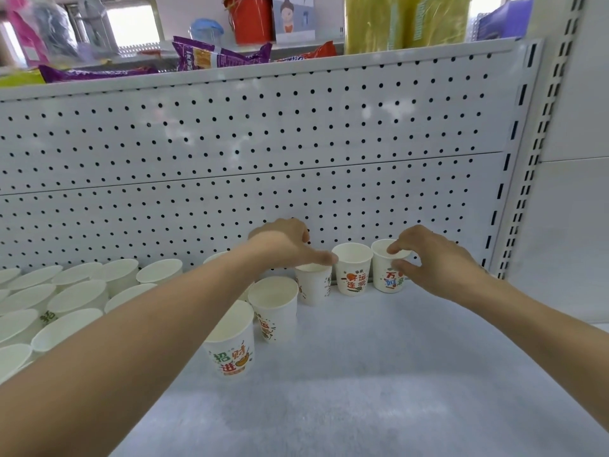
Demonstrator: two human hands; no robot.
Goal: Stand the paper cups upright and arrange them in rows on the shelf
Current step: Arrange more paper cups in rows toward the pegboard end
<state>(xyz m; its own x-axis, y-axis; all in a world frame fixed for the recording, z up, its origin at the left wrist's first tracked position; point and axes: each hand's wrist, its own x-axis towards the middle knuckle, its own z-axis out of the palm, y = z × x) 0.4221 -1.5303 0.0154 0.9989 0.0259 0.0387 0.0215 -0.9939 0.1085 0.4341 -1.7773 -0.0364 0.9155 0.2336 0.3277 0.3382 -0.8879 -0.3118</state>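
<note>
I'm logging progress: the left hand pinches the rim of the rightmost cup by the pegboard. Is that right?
Not quite. The head view shows the right hand pinching the rim of the rightmost cup by the pegboard; the left hand is further left.

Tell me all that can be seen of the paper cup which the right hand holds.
The cup is white paper with red and blue-green print on its side. It stands upright, mouth open, on the shelf near the holed back panel, last on the right in a row of three. The right hand pinches its rim, one of its fingers inside the mouth. The next cup stands close beside it.
</note>
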